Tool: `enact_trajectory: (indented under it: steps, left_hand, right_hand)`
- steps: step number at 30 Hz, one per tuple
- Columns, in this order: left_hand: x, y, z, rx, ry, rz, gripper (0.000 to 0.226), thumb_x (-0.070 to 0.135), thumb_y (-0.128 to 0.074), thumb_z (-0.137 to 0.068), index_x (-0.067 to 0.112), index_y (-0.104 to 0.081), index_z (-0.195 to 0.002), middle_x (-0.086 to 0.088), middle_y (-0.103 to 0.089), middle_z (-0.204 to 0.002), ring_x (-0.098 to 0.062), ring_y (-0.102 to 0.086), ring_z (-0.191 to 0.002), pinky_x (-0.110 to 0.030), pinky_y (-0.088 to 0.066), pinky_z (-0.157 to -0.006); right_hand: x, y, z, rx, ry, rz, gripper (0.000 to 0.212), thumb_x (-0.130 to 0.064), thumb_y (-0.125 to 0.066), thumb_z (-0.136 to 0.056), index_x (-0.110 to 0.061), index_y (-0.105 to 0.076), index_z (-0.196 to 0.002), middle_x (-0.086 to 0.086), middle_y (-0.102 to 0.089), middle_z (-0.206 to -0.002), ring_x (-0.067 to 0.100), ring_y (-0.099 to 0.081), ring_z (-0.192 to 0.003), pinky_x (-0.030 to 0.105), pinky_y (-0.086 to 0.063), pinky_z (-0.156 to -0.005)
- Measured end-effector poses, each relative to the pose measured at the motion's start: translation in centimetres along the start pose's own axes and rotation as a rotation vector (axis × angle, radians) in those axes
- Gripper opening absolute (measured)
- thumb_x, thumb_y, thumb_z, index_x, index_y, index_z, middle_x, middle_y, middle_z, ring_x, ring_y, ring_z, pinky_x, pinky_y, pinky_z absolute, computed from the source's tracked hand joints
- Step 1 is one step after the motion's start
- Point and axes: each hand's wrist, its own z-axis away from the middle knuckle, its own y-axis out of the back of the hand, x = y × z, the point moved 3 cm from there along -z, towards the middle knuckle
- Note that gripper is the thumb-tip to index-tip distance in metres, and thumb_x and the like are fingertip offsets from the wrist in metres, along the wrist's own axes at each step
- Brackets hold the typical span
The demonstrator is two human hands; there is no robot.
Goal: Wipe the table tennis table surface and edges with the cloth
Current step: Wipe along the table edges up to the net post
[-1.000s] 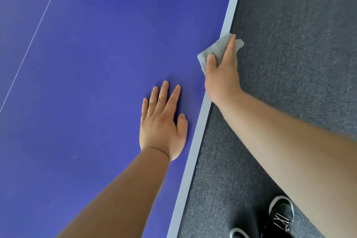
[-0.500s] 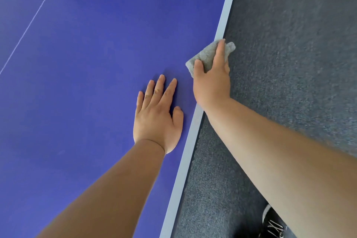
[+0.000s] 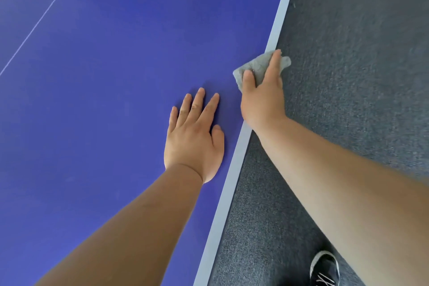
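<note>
The blue table tennis table fills the left of the view, and its pale edge band runs diagonally from upper right to bottom centre. A small grey cloth lies folded over that edge. My right hand grips the cloth, thumb on the table top, index finger stretched along it, and the other fingers hidden past the edge. Just left of it, my left hand rests flat on the blue surface with straight, slightly spread fingers.
Dark grey carpet covers the floor to the right of the table. A black shoe with a white sole shows at the bottom right. A thin white line crosses the table's upper left.
My right hand has slid the cloth a short way back along the edge towards me, closer to my left hand. The left hand stays flat on the table.
</note>
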Motion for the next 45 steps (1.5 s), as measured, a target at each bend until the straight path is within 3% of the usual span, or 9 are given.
enact_trajectory:
  steps: [5,12,18,22,27,31,34,39,45]
  left_hand:
    - [-0.1,0.1,0.0,-0.011,0.008,0.012,0.071,0.044,-0.012,-0.094,0.04,-0.014,-0.164,0.012,-0.004,-0.174,-0.013,0.003,-0.16,-0.04,0.001,-0.13]
    - [-0.5,-0.3,-0.2,0.024,0.014,0.005,0.07,0.043,-0.016,-0.094,0.04,-0.019,-0.163,0.012,-0.008,-0.173,-0.013,-0.001,-0.16,-0.039,0.0,-0.13]
    - [-0.3,0.4,2.3,0.017,0.052,0.093,0.06,0.033,-0.033,-0.102,0.037,-0.029,-0.162,0.01,-0.014,-0.173,-0.012,-0.005,-0.16,-0.035,-0.001,-0.13]
    - [-2.3,0.3,10.0,-0.064,-0.026,0.005,0.064,0.042,-0.014,-0.101,0.038,-0.014,-0.165,0.012,-0.001,-0.174,-0.011,0.005,-0.16,-0.035,0.004,-0.13]
    - [-3.0,0.6,11.6,-0.057,-0.019,-0.009,0.066,0.042,-0.016,-0.099,0.037,-0.018,-0.164,0.011,-0.005,-0.173,-0.012,0.002,-0.16,-0.038,0.001,-0.13]
    - [-3.0,0.7,11.6,-0.062,-0.034,-0.027,0.066,0.042,-0.017,-0.098,0.037,-0.014,-0.165,0.011,-0.003,-0.173,-0.012,0.003,-0.16,-0.039,0.0,-0.13]
    - [-3.1,0.7,11.6,-0.052,-0.037,-0.019,0.066,0.041,-0.018,-0.099,0.037,-0.016,-0.164,0.011,-0.004,-0.173,-0.012,0.002,-0.16,-0.04,-0.002,-0.131]
    - [-3.2,0.4,11.7,-0.033,-0.043,-0.017,0.065,0.042,-0.021,-0.1,0.037,-0.02,-0.164,0.01,-0.007,-0.173,-0.013,0.0,-0.16,-0.039,0.0,-0.13]
    - [-3.1,0.6,11.7,-0.037,-0.049,-0.015,0.067,0.041,-0.014,-0.098,0.035,-0.019,-0.165,0.009,-0.007,-0.173,-0.014,0.0,-0.16,-0.038,0.0,-0.13]
  right_hand:
    - [2.5,-0.7,8.8,-0.069,0.047,-0.073,0.075,-0.036,-0.048,-0.106,-0.052,0.001,-0.16,0.001,-0.009,-0.171,0.017,-0.025,-0.152,0.016,-0.024,-0.109]
    - [0.0,-1.1,4.4,0.095,-0.069,0.054,0.065,-0.045,-0.044,-0.107,-0.047,-0.009,-0.162,0.005,-0.026,-0.167,0.026,-0.044,-0.142,0.037,-0.04,-0.109]
    - [0.1,-0.7,4.6,0.084,-0.023,0.078,0.065,-0.043,-0.041,-0.109,-0.042,-0.006,-0.164,0.007,-0.025,-0.166,0.026,-0.042,-0.144,0.039,-0.04,-0.112]
    - [0.0,-0.6,4.5,0.064,-0.027,0.095,0.067,-0.042,-0.041,-0.109,-0.04,-0.005,-0.165,0.007,-0.023,-0.167,0.025,-0.043,-0.143,0.037,-0.041,-0.109]
    - [0.9,-0.6,7.0,0.015,0.01,-0.003,0.068,-0.039,-0.041,-0.109,-0.042,-0.001,-0.164,0.007,-0.014,-0.17,0.025,-0.038,-0.147,0.028,-0.034,-0.104]
    - [2.7,-1.4,14.5,-0.039,0.021,-0.006,0.069,-0.041,-0.042,-0.108,-0.053,0.003,-0.159,0.0,-0.002,-0.173,0.024,-0.024,-0.155,0.041,-0.035,-0.119]
    - [2.7,-1.2,13.9,-0.072,0.033,0.004,0.071,-0.042,-0.046,-0.107,-0.052,0.0,-0.16,-0.004,-0.001,-0.172,0.019,-0.024,-0.154,0.029,-0.031,-0.114]
    - [0.1,-0.1,4.2,-0.06,-0.008,0.099,0.068,-0.042,-0.044,-0.108,-0.042,-0.007,-0.164,-0.001,-0.007,-0.171,0.02,-0.031,-0.15,0.034,-0.039,-0.113]
    - [3.1,-1.1,13.6,-0.068,0.076,-0.03,0.062,-0.038,-0.045,-0.108,-0.051,-0.013,-0.16,-0.005,0.0,-0.172,0.015,-0.021,-0.154,0.023,-0.026,-0.109]
